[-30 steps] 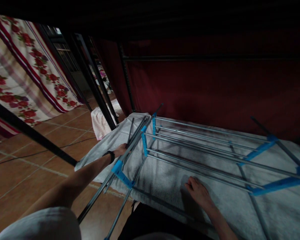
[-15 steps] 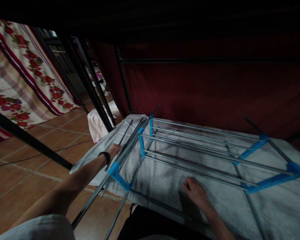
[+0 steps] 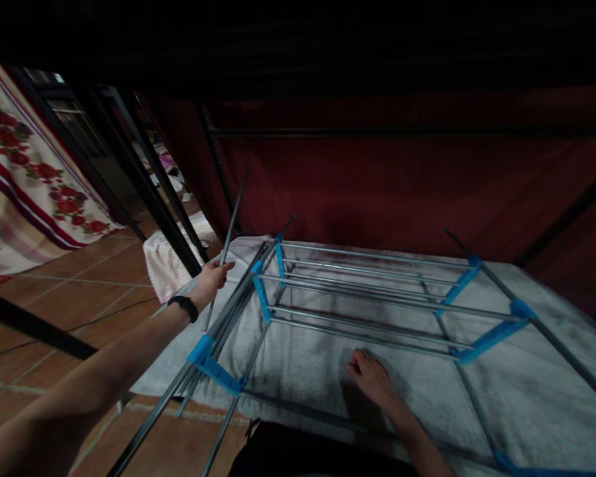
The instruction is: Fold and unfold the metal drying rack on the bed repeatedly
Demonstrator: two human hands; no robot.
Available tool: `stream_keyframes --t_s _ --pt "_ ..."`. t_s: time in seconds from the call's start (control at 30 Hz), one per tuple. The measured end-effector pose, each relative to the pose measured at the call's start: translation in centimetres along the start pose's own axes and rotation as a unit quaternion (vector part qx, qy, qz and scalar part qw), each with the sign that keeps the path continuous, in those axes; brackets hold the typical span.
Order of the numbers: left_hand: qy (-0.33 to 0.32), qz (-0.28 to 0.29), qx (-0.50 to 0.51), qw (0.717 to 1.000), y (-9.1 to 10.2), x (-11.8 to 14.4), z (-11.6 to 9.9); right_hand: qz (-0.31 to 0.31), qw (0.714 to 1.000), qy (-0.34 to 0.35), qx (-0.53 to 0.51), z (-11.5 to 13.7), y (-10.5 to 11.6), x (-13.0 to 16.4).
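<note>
A metal rack frame (image 3: 367,291) of grey tubes and blue plastic connectors (image 3: 487,334) lies on a grey towel-like cover (image 3: 526,397). My left hand (image 3: 212,279), with a black wristband, grips a single loose grey rod (image 3: 231,232) and holds it lifted and tilted upward, beside the rack's left end. Several more loose rods (image 3: 238,298) lie along that end. My right hand (image 3: 370,376) rests flat on the cover, fingers apart, just in front of the rack's nearest tubes.
A dark red curtain (image 3: 377,185) hangs behind the rack. Black metal bed-frame posts (image 3: 144,199) stand at left. A floral sheet (image 3: 24,165) hangs at far left over the brown tiled floor (image 3: 54,291). A pink-and-white cloth (image 3: 166,262) lies by the posts.
My left hand has picked one rod out of the pile and raised it so it points upward. The view has shifted right. My right hand stays flat on the cover.
</note>
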State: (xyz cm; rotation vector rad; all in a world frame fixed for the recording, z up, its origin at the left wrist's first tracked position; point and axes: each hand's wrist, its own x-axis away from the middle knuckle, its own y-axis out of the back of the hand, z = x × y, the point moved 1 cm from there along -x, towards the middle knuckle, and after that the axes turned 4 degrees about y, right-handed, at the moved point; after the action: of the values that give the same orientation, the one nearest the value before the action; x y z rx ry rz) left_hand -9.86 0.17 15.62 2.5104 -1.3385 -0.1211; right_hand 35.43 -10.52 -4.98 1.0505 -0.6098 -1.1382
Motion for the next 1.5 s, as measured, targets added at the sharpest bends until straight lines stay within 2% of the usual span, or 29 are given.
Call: stream_keyframes --t_s 0.07,0.23,0.33,0.5,0.67,0.8,1.03,1.13,1.27,1.37,1.5 --pt "-0.037 0.014 0.047 0.998 -0.8 0.3 -2.6 -0.004 1.000 0.003 0.004 0.1 0.0 0.0" --pt "-0.141 0.068 0.026 0.987 -3.1 1.8 -9.4 0.011 1.000 -0.001 0.004 0.1 0.1 -0.2" --pt "-0.180 0.114 0.029 0.977 -5.1 3.3 -12.3 0.018 1.000 -0.006 -0.002 0.3 0.4 -0.3" --pt "-0.205 0.168 0.023 0.964 -8.6 6.1 -15.0 0.018 1.000 -0.023 -0.002 0.7 0.8 -0.2" --pt "-0.250 0.164 -0.027 0.954 -11.3 7.9 -17.4 0.000 1.000 -0.028 -0.013 0.8 0.6 -0.3" --pt "-0.325 0.166 -0.092 0.926 -13.4 8.8 -19.5 -0.031 0.999 -0.023 -0.010 0.7 0.1 -0.4" --pt "-0.423 0.161 -0.193 0.870 -17.5 11.8 -20.9 -0.029 0.999 -0.016 -0.012 0.5 0.1 -0.6" --pt "-0.441 0.151 -0.228 0.855 -19.1 13.5 -20.9 -0.024 0.999 -0.015 -0.014 0.5 0.4 -0.6" --pt "-0.446 0.112 -0.286 0.840 -20.9 15.8 -21.0 -0.014 1.000 -0.019 -0.018 0.6 0.7 -0.6" --pt "-0.451 0.084 -0.322 0.828 -21.7 17.6 -20.5 -0.007 1.000 -0.021 -0.020 0.6 0.9 -0.6" --pt "-0.467 0.092 -0.342 0.810 -21.6 20.1 -18.3 0.003 0.999 -0.015 -0.030 0.5 1.3 -0.4"
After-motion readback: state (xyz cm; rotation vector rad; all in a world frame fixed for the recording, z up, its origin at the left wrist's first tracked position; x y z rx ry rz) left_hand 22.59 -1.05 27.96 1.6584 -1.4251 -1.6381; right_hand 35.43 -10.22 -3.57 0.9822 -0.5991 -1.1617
